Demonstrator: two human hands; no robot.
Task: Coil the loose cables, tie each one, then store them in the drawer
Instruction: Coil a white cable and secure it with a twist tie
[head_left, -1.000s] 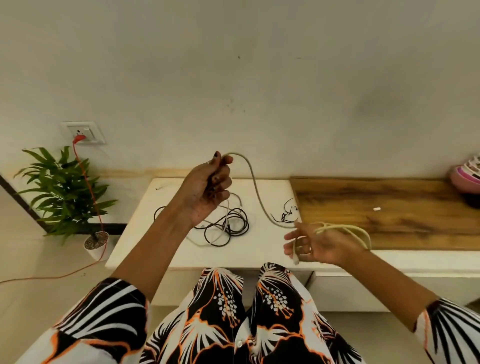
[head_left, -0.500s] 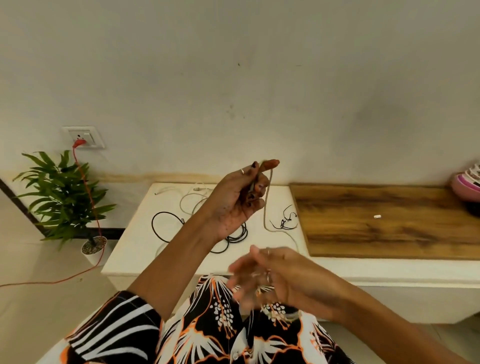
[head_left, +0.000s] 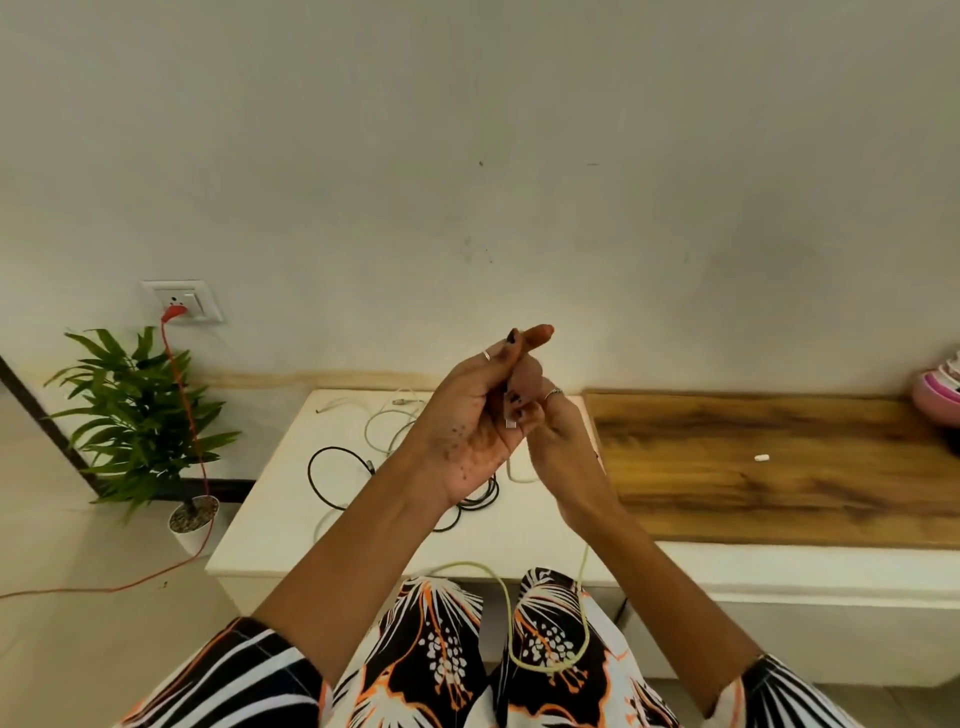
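My left hand (head_left: 475, 415) and my right hand (head_left: 558, 441) meet in the air above the white table (head_left: 280, 514). Both hold a pale cream cable (head_left: 511, 618), whose small white plug end shows between the fingers. A long loop of that cable hangs below my hands over my lap. A black cable (head_left: 332, 478) lies loosely coiled on the table, partly hidden behind my left forearm. A thin white cable (head_left: 384, 421) lies tangled behind it.
A wooden board (head_left: 779, 467) covers the right part of the surface, with a small white piece (head_left: 761, 458) on it. A potted plant (head_left: 140, 415) stands on the floor at left. An orange cord (head_left: 192, 415) runs from the wall socket (head_left: 182, 301). Pink shoes (head_left: 937, 387) sit far right.
My right hand rose from lap height to meet my left hand. The cream cable's coils left my right hand, and a loop now hangs down over my lap.
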